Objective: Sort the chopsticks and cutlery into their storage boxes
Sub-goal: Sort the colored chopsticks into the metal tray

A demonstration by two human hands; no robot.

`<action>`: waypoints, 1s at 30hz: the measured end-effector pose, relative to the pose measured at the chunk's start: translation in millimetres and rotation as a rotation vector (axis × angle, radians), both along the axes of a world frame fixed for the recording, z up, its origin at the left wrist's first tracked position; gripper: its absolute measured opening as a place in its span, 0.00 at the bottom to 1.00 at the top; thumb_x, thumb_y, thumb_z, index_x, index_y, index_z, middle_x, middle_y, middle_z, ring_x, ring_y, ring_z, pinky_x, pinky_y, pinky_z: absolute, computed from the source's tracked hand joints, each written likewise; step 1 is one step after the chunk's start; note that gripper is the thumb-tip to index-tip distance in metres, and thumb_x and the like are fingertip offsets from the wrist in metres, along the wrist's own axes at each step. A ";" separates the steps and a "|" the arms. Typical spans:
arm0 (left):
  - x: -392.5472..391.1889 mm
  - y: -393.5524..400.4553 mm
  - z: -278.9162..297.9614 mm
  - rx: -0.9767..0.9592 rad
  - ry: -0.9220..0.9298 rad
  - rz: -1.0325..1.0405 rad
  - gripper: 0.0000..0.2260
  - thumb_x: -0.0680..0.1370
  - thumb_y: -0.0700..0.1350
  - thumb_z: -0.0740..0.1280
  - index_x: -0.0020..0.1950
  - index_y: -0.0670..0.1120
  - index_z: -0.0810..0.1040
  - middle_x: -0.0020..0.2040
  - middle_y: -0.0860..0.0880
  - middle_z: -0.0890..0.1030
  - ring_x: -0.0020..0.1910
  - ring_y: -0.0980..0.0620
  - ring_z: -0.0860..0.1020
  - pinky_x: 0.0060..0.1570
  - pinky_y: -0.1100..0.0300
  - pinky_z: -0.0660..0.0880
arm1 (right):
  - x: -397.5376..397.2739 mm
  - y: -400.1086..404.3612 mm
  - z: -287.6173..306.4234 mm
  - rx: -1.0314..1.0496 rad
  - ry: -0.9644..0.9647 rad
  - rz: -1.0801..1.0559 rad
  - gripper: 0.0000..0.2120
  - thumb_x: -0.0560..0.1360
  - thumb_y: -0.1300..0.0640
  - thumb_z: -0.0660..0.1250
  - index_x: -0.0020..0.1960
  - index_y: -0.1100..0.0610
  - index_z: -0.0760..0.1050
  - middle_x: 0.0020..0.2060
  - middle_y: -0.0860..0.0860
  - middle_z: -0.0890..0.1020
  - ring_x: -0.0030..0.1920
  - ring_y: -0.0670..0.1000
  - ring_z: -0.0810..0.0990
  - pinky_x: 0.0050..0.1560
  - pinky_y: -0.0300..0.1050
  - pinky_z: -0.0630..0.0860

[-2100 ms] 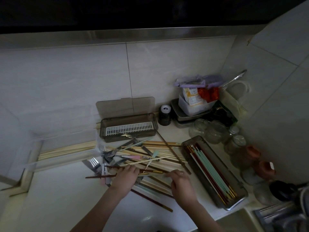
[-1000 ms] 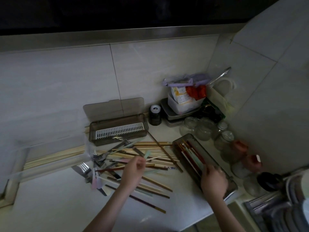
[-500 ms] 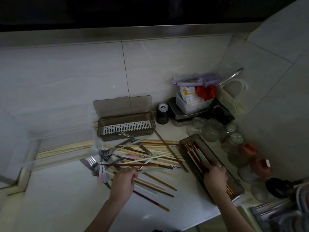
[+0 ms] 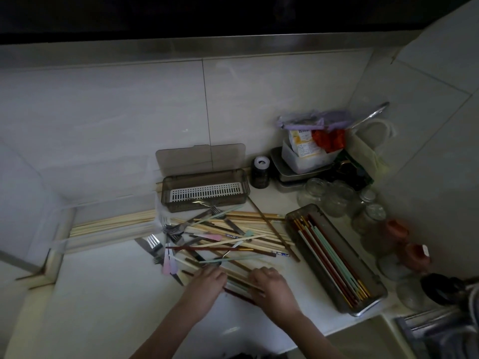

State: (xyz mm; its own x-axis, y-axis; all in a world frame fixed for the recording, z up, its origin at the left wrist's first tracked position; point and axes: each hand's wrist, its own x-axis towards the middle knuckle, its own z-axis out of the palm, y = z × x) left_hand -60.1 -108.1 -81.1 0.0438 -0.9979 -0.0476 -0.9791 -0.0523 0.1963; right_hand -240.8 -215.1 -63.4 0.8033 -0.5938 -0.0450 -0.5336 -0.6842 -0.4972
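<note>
Grip: both hands [image 4: 241, 283] on chopsticks [image 4: 238, 277]; jars [image 4: 337, 200] beyond box [image 4: 337, 257].

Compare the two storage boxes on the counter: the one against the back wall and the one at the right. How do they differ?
The back box lies parallel to the wall; the right box lies at an angle toward the counter's front edge. The back box shows a bare white slotted insert; the right box holds coloured chopsticks. A lid stands upright behind the back box; no lid shows on the right box. Both are long, smoky translucent boxes.
</note>
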 end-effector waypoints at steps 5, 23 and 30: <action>-6.0 2.1 -3.3 -0.086 -0.191 -0.055 0.20 0.52 0.46 0.81 0.41 0.46 0.80 0.41 0.48 0.82 0.42 0.49 0.80 0.43 0.58 0.76 | 4.5 12.4 -2.7 -0.018 0.141 0.037 0.14 0.75 0.51 0.62 0.61 0.49 0.70 0.58 0.49 0.76 0.57 0.52 0.71 0.55 0.45 0.68; -28.6 -53.1 61.7 -0.008 1.325 0.721 0.09 0.82 0.39 0.56 0.49 0.47 0.75 0.37 0.48 0.76 0.33 0.53 0.72 0.35 0.61 0.69 | 29.3 7.2 58.1 1.060 -0.635 -0.670 0.37 0.76 0.60 0.66 0.75 0.43 0.48 0.61 0.50 0.76 0.54 0.51 0.81 0.51 0.48 0.81; -38.1 -86.7 86.8 -0.029 2.040 0.806 0.07 0.80 0.32 0.56 0.54 0.37 0.73 0.39 0.40 0.79 0.41 0.46 0.79 0.45 0.56 0.79 | 23.9 11.5 58.9 0.783 -0.398 -0.590 0.09 0.80 0.60 0.58 0.59 0.56 0.74 0.27 0.48 0.76 0.26 0.42 0.73 0.34 0.42 0.77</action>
State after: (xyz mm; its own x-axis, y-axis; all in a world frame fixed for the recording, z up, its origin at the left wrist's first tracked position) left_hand -98.2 -194.8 5.7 0.2563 -0.7981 -0.5453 0.7341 -0.2062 0.6469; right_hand -216.9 -203.6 -4.5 0.4383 -0.8142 -0.3807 -0.3782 0.2171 -0.8999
